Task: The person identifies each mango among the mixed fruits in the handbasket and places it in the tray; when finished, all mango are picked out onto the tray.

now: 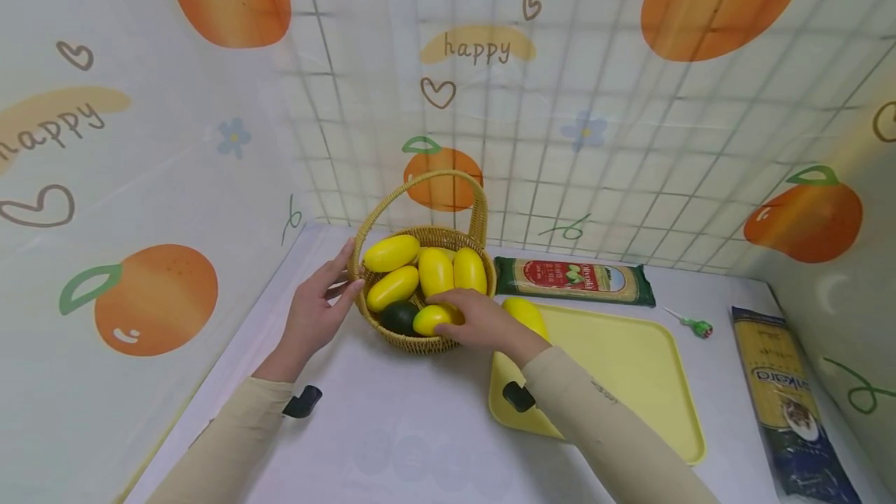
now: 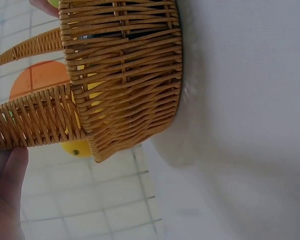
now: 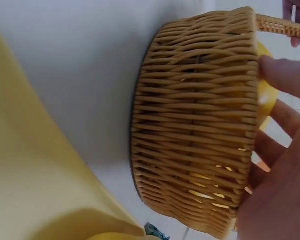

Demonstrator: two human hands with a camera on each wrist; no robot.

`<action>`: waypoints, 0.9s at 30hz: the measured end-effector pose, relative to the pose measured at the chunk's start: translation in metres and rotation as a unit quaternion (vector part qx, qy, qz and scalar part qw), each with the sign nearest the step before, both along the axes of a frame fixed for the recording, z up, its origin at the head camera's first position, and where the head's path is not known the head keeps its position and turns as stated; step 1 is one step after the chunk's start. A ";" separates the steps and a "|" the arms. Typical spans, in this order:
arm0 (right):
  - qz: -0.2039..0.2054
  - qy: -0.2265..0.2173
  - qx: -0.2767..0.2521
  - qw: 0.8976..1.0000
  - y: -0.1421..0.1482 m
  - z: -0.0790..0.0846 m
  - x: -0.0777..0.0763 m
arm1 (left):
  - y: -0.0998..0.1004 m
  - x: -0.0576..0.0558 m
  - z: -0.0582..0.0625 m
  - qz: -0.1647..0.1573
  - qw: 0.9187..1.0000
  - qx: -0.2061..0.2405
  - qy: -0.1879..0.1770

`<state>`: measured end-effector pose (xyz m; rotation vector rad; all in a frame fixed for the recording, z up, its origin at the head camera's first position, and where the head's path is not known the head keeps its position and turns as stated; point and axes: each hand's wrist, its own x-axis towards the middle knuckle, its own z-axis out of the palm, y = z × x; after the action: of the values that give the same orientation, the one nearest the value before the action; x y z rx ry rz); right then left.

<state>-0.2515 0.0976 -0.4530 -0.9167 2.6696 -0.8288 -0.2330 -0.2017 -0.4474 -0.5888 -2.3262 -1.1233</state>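
Lemon (image 1: 430,320) is sitting at basket's (image 1: 448,239) near rim; head view: right hand (image 1: 483,323) is curling over it, long axis running L-R, left hand (image 1: 316,309) flat vs. basket's side. L wrist: fingers (image 2: 7,172) touching handle. R wrist: fingers (image 3: 285,75) hooking over rim.

Long beige sleeves (image 1: 602,426) are worn on both arms. A small black device (image 1: 302,401) is strapped at each wrist.
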 end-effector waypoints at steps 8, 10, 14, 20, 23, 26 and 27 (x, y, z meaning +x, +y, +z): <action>-0.013 0.009 -0.024 1.000 -0.001 -0.003 0.001 | 0.000 -0.001 -0.001 0.001 1.000 -0.003 0.001; -0.022 0.000 -0.050 0.998 -0.002 -0.002 0.003 | 0.000 0.000 -0.001 0.003 1.000 -0.004 0.000; -0.031 -0.016 -0.089 0.995 -0.005 -0.002 0.007 | 0.001 0.001 0.000 0.008 1.000 -0.005 -0.005; -0.017 -0.013 -0.088 0.996 -0.003 -0.001 0.008 | 0.001 0.001 0.001 0.010 1.000 -0.007 -0.010; -0.001 -0.003 -0.088 0.996 0.000 -0.001 0.008 | 0.002 0.001 0.000 0.010 1.000 -0.009 -0.008; 0.002 0.005 -0.096 0.995 0.002 -0.002 0.007 | 0.002 0.001 0.000 0.011 1.000 -0.011 -0.004; 0.002 0.007 -0.099 0.995 0.002 -0.003 0.006 | 0.001 0.001 0.000 0.011 1.000 -0.010 -0.003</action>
<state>-0.2451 0.0999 -0.4557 -0.9735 2.6318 -1.1065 -0.2323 -0.2002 -0.4473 -0.5672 -2.3465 -1.0936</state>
